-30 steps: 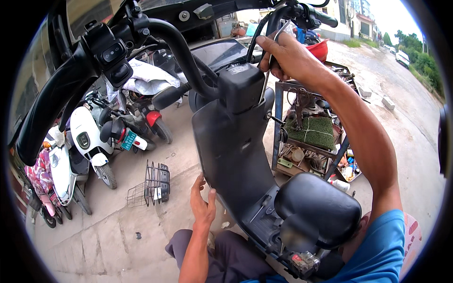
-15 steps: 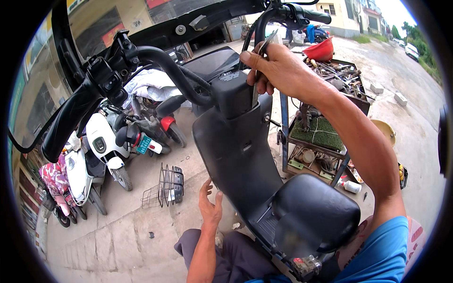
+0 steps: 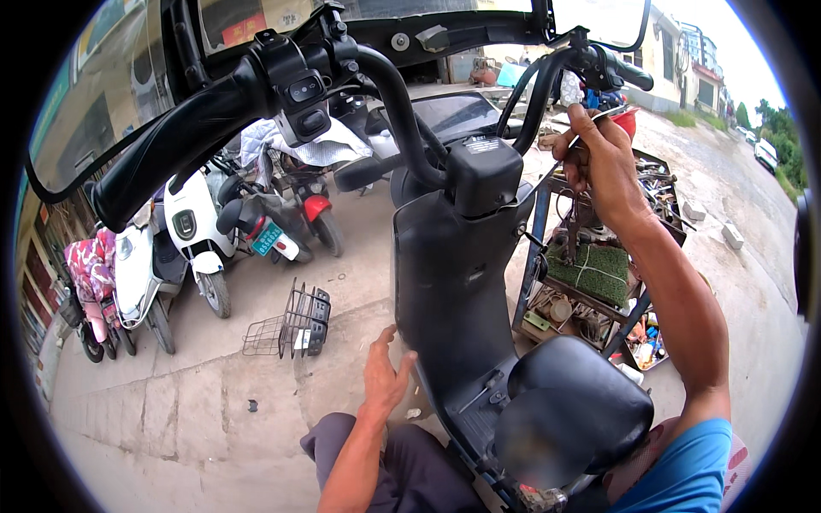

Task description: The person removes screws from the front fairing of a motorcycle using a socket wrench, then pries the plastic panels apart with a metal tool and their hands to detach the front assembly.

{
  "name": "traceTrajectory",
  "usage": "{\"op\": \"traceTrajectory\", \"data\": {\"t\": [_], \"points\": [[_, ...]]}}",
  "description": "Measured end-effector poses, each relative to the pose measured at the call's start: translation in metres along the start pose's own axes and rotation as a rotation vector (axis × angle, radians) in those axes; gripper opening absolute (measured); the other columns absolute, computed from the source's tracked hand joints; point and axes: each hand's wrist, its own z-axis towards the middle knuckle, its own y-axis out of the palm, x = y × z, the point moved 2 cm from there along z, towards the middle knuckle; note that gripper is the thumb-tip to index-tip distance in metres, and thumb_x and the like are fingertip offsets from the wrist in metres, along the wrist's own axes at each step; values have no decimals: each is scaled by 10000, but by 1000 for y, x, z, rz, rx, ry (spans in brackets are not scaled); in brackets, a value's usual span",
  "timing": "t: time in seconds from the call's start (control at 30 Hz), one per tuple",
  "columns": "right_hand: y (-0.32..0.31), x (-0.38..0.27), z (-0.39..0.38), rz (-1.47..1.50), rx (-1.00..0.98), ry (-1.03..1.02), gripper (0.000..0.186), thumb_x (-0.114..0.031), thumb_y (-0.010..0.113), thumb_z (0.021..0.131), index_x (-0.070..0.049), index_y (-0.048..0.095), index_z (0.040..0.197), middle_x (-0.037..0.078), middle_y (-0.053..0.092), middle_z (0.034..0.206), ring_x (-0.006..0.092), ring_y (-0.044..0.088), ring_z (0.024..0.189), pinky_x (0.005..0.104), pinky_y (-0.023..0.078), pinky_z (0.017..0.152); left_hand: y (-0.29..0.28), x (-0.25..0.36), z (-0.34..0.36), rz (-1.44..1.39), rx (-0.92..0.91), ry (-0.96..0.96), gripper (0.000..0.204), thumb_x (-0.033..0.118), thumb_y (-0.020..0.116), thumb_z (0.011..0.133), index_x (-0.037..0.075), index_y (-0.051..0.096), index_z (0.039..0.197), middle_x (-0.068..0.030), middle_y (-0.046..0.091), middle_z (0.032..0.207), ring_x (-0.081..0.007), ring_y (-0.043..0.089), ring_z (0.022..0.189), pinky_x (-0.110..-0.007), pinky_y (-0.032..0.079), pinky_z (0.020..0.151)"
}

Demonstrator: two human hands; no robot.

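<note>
A black electric scooter stands before me, its leg-shield panel (image 3: 449, 265) below a steering column cover (image 3: 484, 171). My right hand (image 3: 603, 167) is raised to the right of the cover, fingers closed around a thin, flat metal bar (image 3: 611, 112). One end of the bar sticks out above the hand; the other slants down toward the cover's right edge, and whether it touches there I cannot tell. My left hand (image 3: 387, 374) hangs low beside the panel's left edge, fingers apart, holding nothing. Whether its fingertips touch the panel is unclear.
Handlebars with a left grip (image 3: 175, 128) and right grip (image 3: 634, 73) span the top. To the right stands a tool cart (image 3: 620, 308) with a green mat (image 3: 590, 272). A wire basket (image 3: 299, 321) lies on the ground at left, near parked scooters (image 3: 192, 227). The black seat (image 3: 581, 402) is close.
My right hand has drawn away from the column cover to the right, and the bar has tipped from upright to slanting. My left hand stays low by the panel. The view has shifted.
</note>
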Motion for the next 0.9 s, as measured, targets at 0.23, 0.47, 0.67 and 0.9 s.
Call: {"op": "traceTrajectory", "data": {"t": [0.23,0.47,0.67,0.9], "points": [[15,-16,-2,-74,-66,-151,331,-359,615,1118,-33,564,1079,50,671,765,45,516,497,211,379,425,-11,-2,1,12,-3,15,672,308,737,998,-7,468,1526,-272,613,1381,-423,599,1297,-488,475,1101],[41,-41,-23,-215,-129,-286,318,-367,565,1143,-55,570,1203,52,683,749,30,501,481,197,347,436,-28,30,48,34,42,168,744,358,752,999,-11,437,1563,-241,567,1498,-401,576,1374,-486,467,1143],[17,-3,15,-166,97,-47,510,-566,556,1105,-57,595,1105,66,669,758,57,468,481,221,285,416,-34,35,112,89,114,440,729,336,719,1025,-1,397,1585,-266,559,1511,-458,586,1339,-483,483,1129],[24,9,21,-166,31,35,496,-582,572,1092,-88,613,1072,42,643,778,41,455,530,201,270,466,-36,14,117,44,102,392,631,111,768,932,4,510,1497,-227,668,1395,-432,673,1205,-459,555,1015]]}}
